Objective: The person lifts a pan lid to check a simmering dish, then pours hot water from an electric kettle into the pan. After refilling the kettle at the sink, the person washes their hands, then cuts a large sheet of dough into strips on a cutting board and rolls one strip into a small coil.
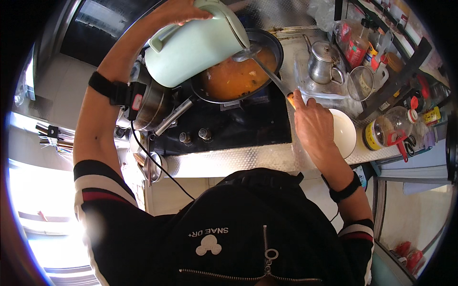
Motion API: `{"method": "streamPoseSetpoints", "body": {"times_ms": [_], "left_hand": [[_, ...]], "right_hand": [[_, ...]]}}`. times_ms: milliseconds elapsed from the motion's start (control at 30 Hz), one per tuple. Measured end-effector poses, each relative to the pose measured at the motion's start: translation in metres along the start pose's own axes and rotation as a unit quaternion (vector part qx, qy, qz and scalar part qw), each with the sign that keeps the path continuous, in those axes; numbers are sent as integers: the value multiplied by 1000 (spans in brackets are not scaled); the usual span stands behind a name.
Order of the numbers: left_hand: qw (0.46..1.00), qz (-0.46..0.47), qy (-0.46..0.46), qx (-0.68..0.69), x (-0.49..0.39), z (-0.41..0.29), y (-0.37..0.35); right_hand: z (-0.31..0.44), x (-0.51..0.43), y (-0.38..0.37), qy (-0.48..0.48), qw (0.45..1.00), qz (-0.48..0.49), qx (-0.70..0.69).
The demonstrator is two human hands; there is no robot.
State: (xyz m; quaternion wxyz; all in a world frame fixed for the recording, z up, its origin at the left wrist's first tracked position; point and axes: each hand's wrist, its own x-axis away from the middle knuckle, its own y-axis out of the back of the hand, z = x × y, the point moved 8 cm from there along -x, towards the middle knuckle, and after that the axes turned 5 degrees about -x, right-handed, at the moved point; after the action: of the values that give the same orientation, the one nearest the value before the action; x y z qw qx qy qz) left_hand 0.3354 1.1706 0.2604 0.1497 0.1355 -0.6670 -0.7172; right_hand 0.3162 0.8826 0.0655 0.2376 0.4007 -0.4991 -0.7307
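A pale green jug (195, 50) is tilted over a dark frying pan (280, 64), with its spout end low on the right. My left hand (186, 12) grips it near the handle and lid. In the pan lies orange-red soup (229, 80) with small pieces in it. My right hand (315, 125) holds a metal ladle (266, 69) by its handle, index finger stretched along it. The ladle's bowl is right by the jug's spout, above the soup. Whether liquid is flowing out cannot be made out. Partly behind my right hand sits a white bowl (345, 134).
The pan stands on a black gas stove (243, 125). To its left is a large metal pot (154, 103). A metal teapot (323, 64) stands in a clear tray (304, 87) on the right, near a strainer (360, 84), bottles (357, 44) and a plastic jar (388, 127).
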Motion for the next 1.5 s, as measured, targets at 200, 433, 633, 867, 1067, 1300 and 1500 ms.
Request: {"method": "streamPoseSetpoints", "body": {"times_ms": [200, 433, 633, 867, 1067, 1300, 1500], "left_hand": [[1000, 5, -4, -1, -3, 1, -3], [999, -2, 8, 40, 3, 4, -3], [1000, 19, 10, 10, 5, 0, -5], [1000, 22, 4, -4, 4, -3, -9], [998, -5, -55, -40, 1, -5, -19], [993, -21, -75, -90, 2, -4, -21], [990, -15, -69, -124, 6, -7, -18]], "right_hand": [[-1, 1, 6, -1, 1000, 9, -11], [-2, -9, 3, -9, 1000, -19, 17], [0, -19, 1, -9, 999, -45, 12], [-9, -20, 8, -17, 995, -73, 63], [-18, -16, 13, -34, 995, -77, 57], [-32, -12, 10, -96, 995, -19, 15], [-25, -6, 15, -64, 995, -56, 43]]}}
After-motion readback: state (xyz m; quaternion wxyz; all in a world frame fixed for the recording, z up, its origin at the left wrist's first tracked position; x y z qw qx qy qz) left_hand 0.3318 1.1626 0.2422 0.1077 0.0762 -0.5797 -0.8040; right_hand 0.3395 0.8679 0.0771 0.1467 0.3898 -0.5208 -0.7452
